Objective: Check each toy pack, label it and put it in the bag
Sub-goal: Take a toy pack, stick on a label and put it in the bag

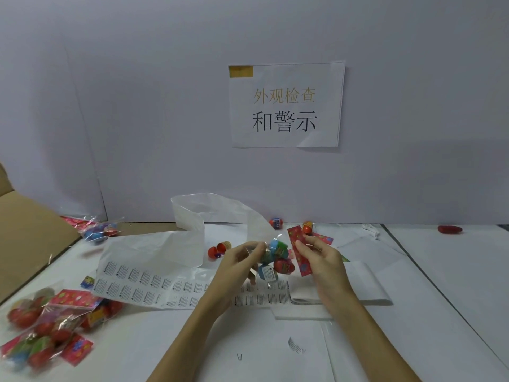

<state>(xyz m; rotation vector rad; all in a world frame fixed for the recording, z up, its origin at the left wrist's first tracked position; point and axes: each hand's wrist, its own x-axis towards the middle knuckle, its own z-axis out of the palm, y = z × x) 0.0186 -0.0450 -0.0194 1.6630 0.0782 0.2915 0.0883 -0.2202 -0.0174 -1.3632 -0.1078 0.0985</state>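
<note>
The clear crinkly plastic toy pack of coloured egg capsules with a red printed card header is probably light and slippery; the film is soft, so the stiff header is the better place to hold. It hangs above the white sheet of small printed warning labels. The left hand pinches the film side, the right hand pinches the header. The thin white plastic bag lies behind, near.
</note>
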